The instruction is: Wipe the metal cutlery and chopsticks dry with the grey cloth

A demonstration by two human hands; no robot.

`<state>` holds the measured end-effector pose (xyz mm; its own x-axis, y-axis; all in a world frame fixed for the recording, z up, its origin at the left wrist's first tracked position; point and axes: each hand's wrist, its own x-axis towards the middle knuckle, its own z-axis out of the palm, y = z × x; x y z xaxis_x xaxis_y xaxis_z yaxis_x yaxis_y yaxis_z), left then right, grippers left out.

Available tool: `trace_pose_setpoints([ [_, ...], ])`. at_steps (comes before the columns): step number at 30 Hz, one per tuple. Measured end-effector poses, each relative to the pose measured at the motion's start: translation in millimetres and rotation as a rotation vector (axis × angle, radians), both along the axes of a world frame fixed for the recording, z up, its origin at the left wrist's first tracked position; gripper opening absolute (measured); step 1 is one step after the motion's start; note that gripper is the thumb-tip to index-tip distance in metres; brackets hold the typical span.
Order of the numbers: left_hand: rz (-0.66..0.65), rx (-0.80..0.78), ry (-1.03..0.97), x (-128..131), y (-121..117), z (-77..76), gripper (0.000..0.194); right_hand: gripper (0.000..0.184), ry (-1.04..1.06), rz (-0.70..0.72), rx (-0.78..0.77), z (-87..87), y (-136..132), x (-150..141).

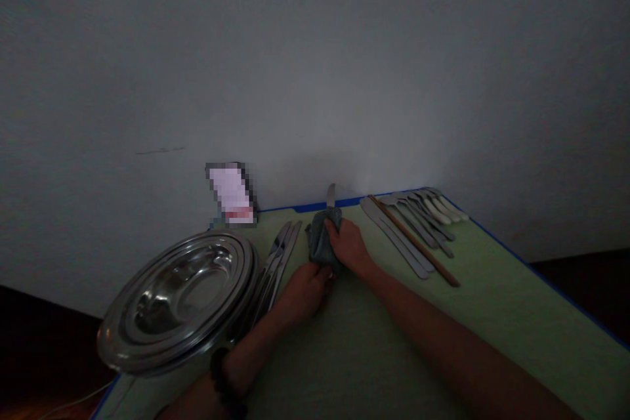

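My right hand (350, 246) is closed around a dark grey cloth (321, 244) that wraps a table knife (331, 196); only the knife's rounded blade tip sticks out beyond the cloth, toward the wall. My left hand (304, 290) is closed just below the cloth, its fingers pinched at the knife's hidden handle end. Both hands rest over the green table mat (492, 302). A dark bead bracelet sits on my left wrist.
A stack of steel plates (180, 298) lies at the left. A few knives (275, 262) lie beside it. At the right lies a row of several utensils (418, 226), including a brown-handled one and white-handled ones. A blurred-out card (231, 193) leans against the wall.
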<state>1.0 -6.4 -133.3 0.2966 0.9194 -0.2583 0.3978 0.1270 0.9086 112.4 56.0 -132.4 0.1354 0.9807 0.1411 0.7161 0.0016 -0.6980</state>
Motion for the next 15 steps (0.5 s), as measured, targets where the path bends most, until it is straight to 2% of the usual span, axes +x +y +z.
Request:
trace_pose_setpoints([
  [15, 0.007, -0.017, 0.071, 0, 0, 3.7, 0.030, 0.042, 0.036, -0.163, -0.022, 6.9, 91, 3],
])
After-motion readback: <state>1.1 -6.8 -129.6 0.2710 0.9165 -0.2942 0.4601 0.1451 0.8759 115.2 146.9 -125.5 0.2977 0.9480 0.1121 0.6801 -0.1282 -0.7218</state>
